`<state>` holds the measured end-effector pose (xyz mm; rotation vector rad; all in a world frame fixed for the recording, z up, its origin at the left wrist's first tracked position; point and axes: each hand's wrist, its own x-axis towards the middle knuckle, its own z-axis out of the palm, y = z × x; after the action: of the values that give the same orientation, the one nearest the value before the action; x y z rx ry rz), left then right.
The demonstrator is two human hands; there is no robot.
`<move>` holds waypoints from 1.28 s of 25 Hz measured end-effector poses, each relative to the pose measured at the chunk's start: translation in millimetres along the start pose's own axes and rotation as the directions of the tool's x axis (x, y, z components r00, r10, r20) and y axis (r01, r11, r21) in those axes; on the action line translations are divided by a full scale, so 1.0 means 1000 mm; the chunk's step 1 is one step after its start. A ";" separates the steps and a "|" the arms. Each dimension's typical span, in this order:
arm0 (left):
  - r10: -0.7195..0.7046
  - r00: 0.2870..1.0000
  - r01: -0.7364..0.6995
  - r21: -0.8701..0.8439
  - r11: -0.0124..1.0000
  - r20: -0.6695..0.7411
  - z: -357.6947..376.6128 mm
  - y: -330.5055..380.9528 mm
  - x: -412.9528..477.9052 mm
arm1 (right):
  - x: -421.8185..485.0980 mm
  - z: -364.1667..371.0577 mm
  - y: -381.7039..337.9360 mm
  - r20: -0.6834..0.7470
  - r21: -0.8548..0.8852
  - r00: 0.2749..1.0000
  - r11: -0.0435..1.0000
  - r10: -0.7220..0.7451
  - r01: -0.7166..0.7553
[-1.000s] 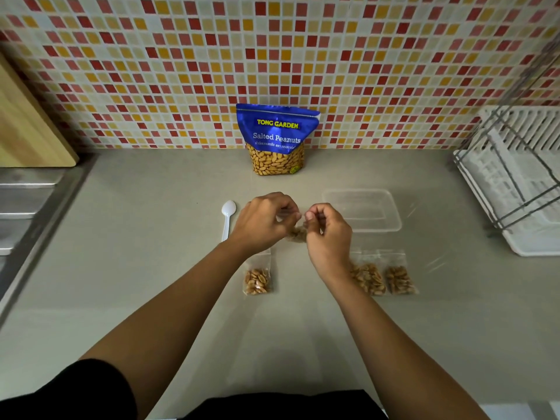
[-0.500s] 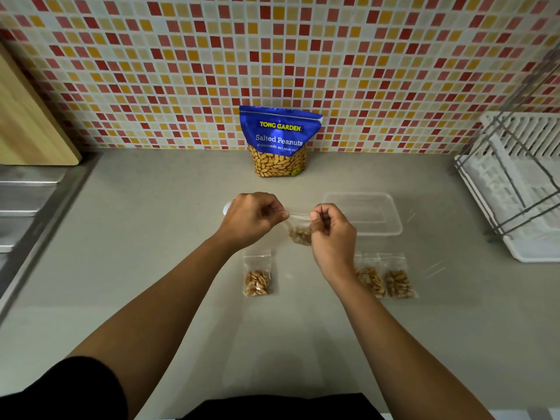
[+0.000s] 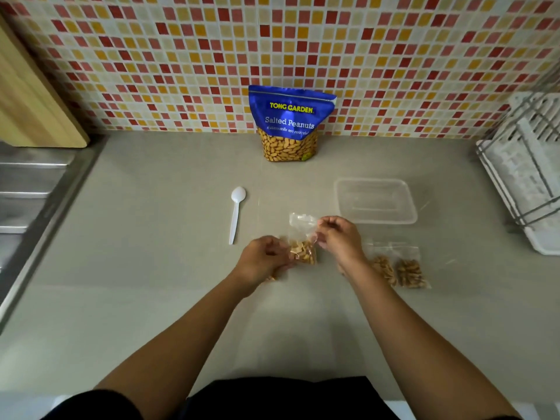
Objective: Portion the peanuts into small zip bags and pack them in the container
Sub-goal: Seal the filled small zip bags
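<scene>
Grey countertop (image 3: pixel 145 268) under a red/yellow mosaic backsplash (image 3: pixel 151 71); sink drainboard (image 3: pixel 27 189) at left, white dish rack (image 3: pixel 527 171) at right. Peanut pouch (image 3: pixel 291 125) is stood against the wall, behind the work zone; whether its top is open can't be told. White plastic spoon (image 3: pixel 235 213) is laid just left of the hands, bowl pointing away, likely parked within reach for the next scoop. A small zip bag (image 3: pixel 303 247), part-filled with peanuts, is held between both hands over the counter: left hand (image 3: pixel 263 259) is curled round the loaded lower end, right hand (image 3: pixel 339 237) pinches the top strip. Grip reads as support below, seal above, so the zip-closing step is judged in hand; seal state can't be told. Two filled bags (image 3: pixel 409 271) are laid side by side just right of the right wrist, near the clear container (image 3: pixel 375 204), which is lidless and holds nothing. Another bag (image 3: pixel 271 278) is mostly hidden under the left hand. Packing judged not yet started
</scene>
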<state>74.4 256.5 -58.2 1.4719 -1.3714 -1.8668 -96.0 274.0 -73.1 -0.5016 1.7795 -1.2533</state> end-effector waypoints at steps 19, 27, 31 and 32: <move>0.284 0.957 -0.159 0.709 0.687 -0.062 0.062 0.023 0.033 | 0.006 -0.095 0.006 0.092 -0.730 0.890 0.578 -0.446 0.365; 0.246 0.951 -0.290 0.809 0.512 0.186 0.129 0.001 0.072 | 0.017 -0.121 0.026 0.228 -0.882 0.916 0.329 -0.331 0.338; 0.317 0.935 -0.333 0.691 0.641 0.157 0.125 0.004 0.068 | 0.011 -0.120 0.024 0.287 -0.817 0.837 0.336 -0.466 0.468; 0.302 0.943 -0.322 0.625 0.711 0.142 0.119 0.006 0.063 | 0.007 -0.119 0.025 0.286 -0.772 0.830 0.399 -0.478 0.496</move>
<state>-57.2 258.0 -89.0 1.3563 -2.2695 -1.2480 -195.4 343.9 -86.0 -1.6988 2.2343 -0.6236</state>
